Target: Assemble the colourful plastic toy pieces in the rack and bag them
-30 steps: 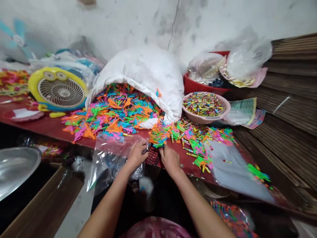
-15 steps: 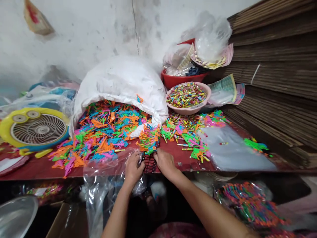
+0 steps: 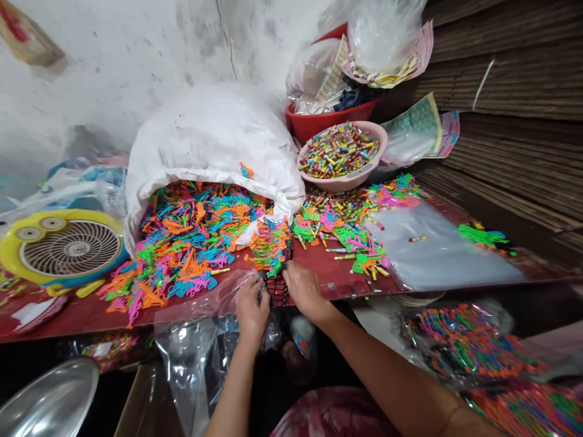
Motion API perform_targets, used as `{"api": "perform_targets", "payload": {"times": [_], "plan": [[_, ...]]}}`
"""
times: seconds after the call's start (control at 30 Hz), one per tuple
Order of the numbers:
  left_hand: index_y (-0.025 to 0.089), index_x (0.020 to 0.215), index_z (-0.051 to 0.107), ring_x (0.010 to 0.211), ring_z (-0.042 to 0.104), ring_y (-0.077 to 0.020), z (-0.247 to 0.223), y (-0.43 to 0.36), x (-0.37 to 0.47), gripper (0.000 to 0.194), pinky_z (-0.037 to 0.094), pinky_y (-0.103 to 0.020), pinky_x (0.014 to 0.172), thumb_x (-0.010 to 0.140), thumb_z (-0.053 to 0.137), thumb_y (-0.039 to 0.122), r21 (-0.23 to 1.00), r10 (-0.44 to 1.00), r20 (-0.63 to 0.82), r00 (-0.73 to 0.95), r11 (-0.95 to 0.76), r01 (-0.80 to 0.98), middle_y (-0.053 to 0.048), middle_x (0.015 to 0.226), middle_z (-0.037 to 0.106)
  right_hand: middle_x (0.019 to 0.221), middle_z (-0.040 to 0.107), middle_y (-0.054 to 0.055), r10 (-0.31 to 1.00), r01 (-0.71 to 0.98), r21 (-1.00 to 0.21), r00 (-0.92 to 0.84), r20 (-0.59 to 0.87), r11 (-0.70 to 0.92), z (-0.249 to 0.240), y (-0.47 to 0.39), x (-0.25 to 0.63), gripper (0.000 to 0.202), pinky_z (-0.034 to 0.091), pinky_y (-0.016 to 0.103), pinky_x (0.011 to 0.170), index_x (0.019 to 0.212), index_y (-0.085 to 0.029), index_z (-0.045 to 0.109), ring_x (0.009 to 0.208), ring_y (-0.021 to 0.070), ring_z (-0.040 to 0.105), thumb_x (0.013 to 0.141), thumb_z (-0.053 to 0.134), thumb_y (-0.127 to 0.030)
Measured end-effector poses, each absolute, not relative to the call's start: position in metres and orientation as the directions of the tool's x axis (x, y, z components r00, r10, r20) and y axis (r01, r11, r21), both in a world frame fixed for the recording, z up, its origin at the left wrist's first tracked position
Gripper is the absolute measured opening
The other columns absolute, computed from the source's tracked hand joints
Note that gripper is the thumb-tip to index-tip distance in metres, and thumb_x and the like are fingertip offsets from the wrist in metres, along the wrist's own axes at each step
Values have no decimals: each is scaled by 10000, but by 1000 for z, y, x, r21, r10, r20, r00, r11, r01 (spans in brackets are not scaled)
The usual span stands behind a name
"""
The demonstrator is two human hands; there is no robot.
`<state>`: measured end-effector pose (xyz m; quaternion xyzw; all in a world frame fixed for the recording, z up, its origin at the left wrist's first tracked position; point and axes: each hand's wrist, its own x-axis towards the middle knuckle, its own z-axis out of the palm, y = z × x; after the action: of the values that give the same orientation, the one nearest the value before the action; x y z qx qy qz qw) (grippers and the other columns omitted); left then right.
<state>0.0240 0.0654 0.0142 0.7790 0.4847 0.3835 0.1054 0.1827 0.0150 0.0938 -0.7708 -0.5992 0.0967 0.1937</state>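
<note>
A small black grid basket [image 3: 277, 292] stands at the table's front edge, its back part filled with a stacked pile of orange, green and blue plastic toy pieces [image 3: 269, 244]. My left hand [image 3: 252, 305] holds the basket's left side with bent fingers, and a clear plastic bag [image 3: 195, 328] lies under and beside that hand, hanging over the edge. On the opposite side, my right hand [image 3: 304, 291] is closed on the basket's rim, its fingertips partly hidden. Behind both hands, a white sack [image 3: 214, 133] spills many loose toy pieces [image 3: 182, 237] onto the red table [image 3: 314, 261].
Rightward lie a pink basin [image 3: 355, 182] of small coloured tubes, green pieces [image 3: 362, 243] and flat clear bags [image 3: 437, 261]. A red basin [image 3: 328, 121] stands behind. A yellow fan [image 3: 75, 249] stands left. Stacked cardboard [image 3: 514, 145] walls the right side. Bagged pieces [image 3: 473, 346] sit below.
The camera view has tilted and shifted, so the table slants more. Both hands stay at the basket with almost the same hold.
</note>
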Motion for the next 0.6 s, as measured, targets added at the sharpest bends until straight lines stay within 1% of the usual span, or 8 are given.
{"api": "perform_targets", "payload": {"times": [0.1,0.17,0.23,0.33,0.4,0.5,0.6], "plan": [[169,961,737,1073,646,-279,26,63,28,290,495,-443,969,893,509,334,488,837,494,236,-491,722,-126,1111,714,1092,723,111,961,874,-439,266,75,-208,94,20,186,278,452,283,785,1161,-181,602,989,225,690,1028,388,-298],[183,841,722,976,640,-282,37,61,30,256,498,-427,878,887,532,350,424,846,479,235,-457,782,-112,982,709,1078,730,118,961,866,-454,269,68,-210,95,23,190,297,444,285,790,1158,-177,610,984,226,693,1031,379,-315],[185,751,681,915,618,-289,47,57,34,265,477,-413,808,888,539,362,343,859,461,225,-406,847,-113,891,674,1052,739,126,958,860,-466,275,75,-210,95,26,195,319,436,289,788,1136,-172,624,975,231,695,1029,387,-357],[178,748,643,896,590,-300,57,48,41,290,442,-405,769,913,512,376,255,867,452,209,-351,901,-128,862,631,1026,746,117,961,857,-484,257,107,-175,95,30,204,318,426,283,761,1107,-174,643,951,231,695,1007,435,-393],[183,748,628,872,578,-290,60,39,48,291,425,-394,756,933,485,356,250,862,458,218,-361,899,-125,842,614,1022,746,112,964,864,-483,230,130,-141,94,34,212,278,417,277,744,1083,-169,656,935,225,691,992,455,-337],[204,706,596,827,563,-266,62,27,63,306,405,-375,737,954,445,299,287,841,467,275,-438,852,-106,793,599,1023,736,134,961,875,-463,236,145,-145,93,42,224,245,409,279,745,1057,-138,664,923,225,678,958,452,-214],[204,712,589,824,561,-261,63,21,77,290,404,-374,739,951,438,268,344,817,458,350,-526,778,-105,800,610,1035,720,145,956,881,-446,252,153,-161,93,46,240,228,407,281,759,1056,-117,656,922,222,656,923,481,-175]]}}
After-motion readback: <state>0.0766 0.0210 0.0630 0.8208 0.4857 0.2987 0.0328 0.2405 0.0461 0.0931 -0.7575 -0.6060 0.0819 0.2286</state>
